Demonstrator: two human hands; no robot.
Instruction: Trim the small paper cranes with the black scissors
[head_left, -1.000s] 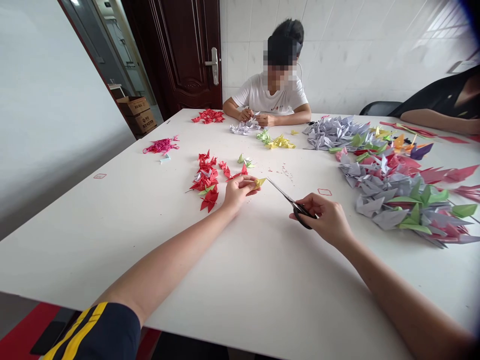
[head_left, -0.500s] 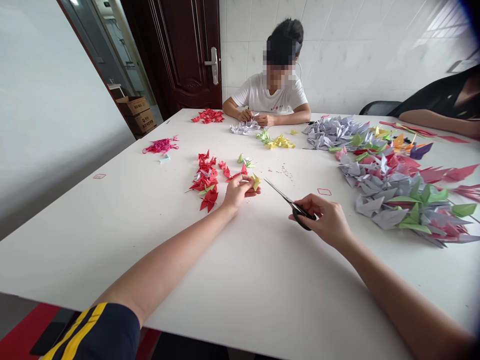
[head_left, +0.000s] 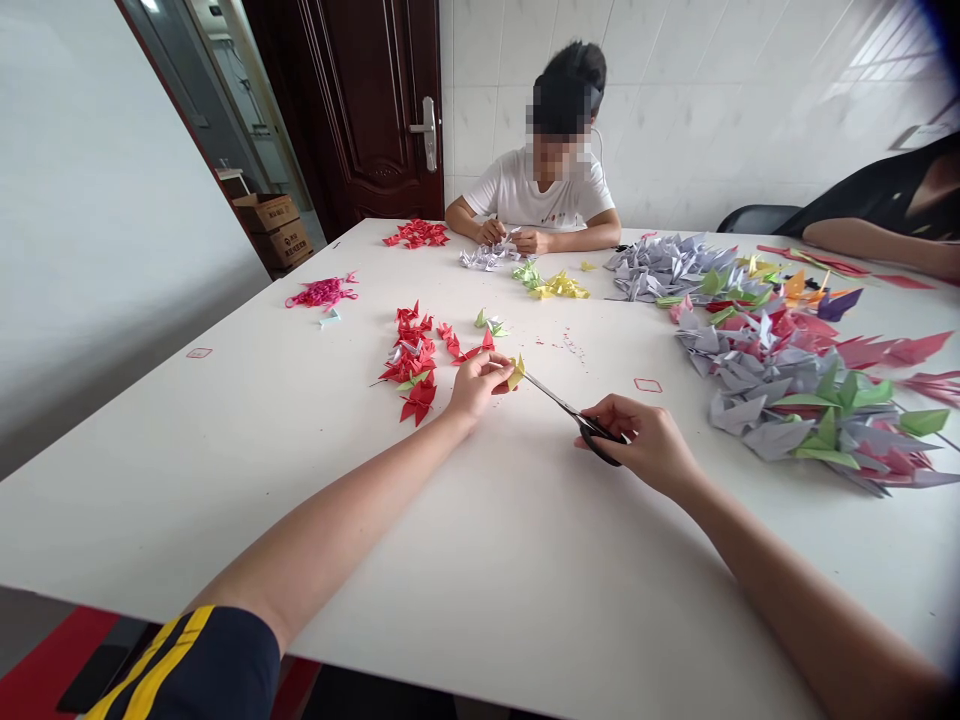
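Note:
Between the fingertips of my left hand (head_left: 478, 386) is a small yellow origami crane (head_left: 516, 373). My right hand (head_left: 646, 436) grips the black handles of a pair of scissors (head_left: 559, 402), whose blades point left. The blade tips reach the crane's right edge; whether they touch the paper I cannot tell. Just beyond and left of my left hand lie red origami cranes (head_left: 417, 352), with a few green and white ones among them. A green and white crane (head_left: 491, 323) rests a little farther back.
Folded grey, pink and green paper cranes (head_left: 780, 385) are heaped on the right of the white table (head_left: 360, 590). A pink tangle (head_left: 324, 292) lies at left. Across the table a person (head_left: 551, 190) handles grey cranes; another person's arm (head_left: 881, 245) rests at far right.
My right hand has moved the scissors slightly left, bringing their tips up to the yellow crane. The crane has turned a little in my left hand.

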